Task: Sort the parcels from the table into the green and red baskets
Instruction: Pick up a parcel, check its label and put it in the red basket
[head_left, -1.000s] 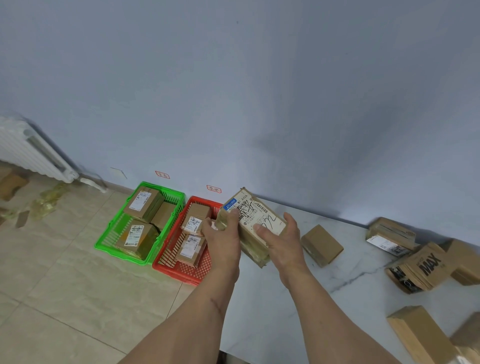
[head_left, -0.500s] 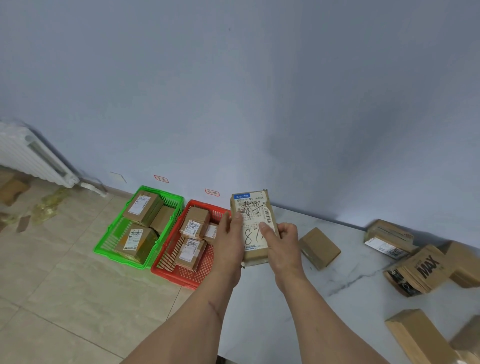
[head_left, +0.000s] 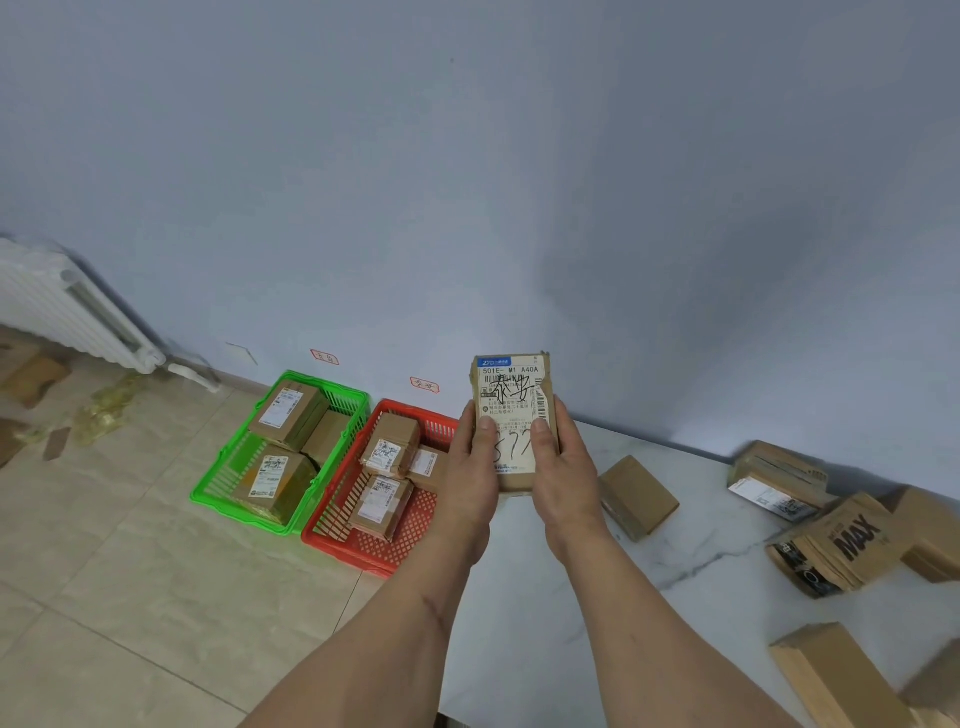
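Note:
A flat brown parcel (head_left: 511, 400) with a white shipping label and black handwriting is held upright, label toward me, above the table's left end. My left hand (head_left: 470, 467) grips its left edge and my right hand (head_left: 563, 467) grips its right edge, thumbs on the label. On the floor to the left stand the green basket (head_left: 218, 480) and the red basket (head_left: 332, 538) side by side, each with three labelled boxes inside. Several more parcels lie on the white marble table (head_left: 649, 587), among them a small plain box (head_left: 636, 496).
Parcels at the table's right include a labelled box (head_left: 776, 483), a "MAX" printed package (head_left: 841, 545) and a long box (head_left: 836, 675) near the front. A white radiator (head_left: 62, 306) hangs on the wall at left. Scraps (head_left: 104, 410) lie on the tiled floor.
The parcel has turned from tilted to upright with its label facing me and has risen a little. Both hands have shifted to its lower side edges.

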